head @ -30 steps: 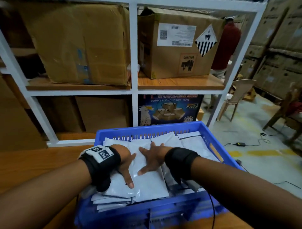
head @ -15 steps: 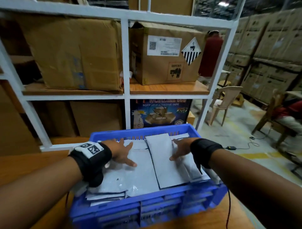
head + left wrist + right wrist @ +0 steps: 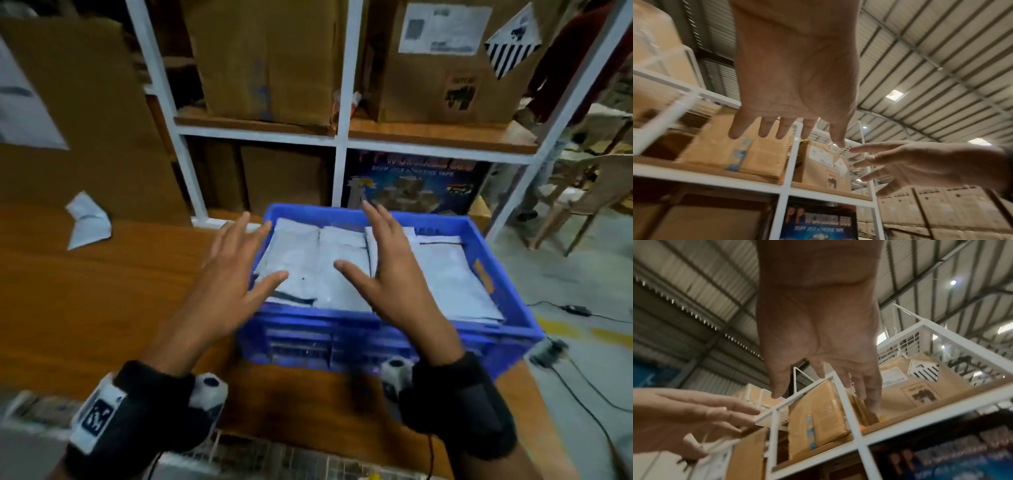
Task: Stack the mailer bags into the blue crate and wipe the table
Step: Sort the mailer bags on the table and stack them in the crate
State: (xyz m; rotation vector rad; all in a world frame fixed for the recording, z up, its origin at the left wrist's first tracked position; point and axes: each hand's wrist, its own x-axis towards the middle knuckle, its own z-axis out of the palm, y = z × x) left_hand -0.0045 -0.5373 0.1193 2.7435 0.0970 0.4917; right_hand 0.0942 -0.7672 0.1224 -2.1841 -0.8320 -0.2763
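The stacking step looks finished, judging by the full blue crate (image 3: 387,329), and wiping the table (image 3: 85,308) seems to be what is left. That next move calls for a cloth. The crumpled white piece (image 3: 87,222) lying well off beyond the left hand may serve, though whether it is a cloth or a stray bag I cannot tell. The mailer bags (image 3: 342,267) lie flat in the crate, under and just ahead of both palms. The left hand (image 3: 229,281) hovers over the crate's near-left corner with fingers spread and holds nothing. The right hand (image 3: 387,274) hangs above the middle bags, likewise splayed and empty.
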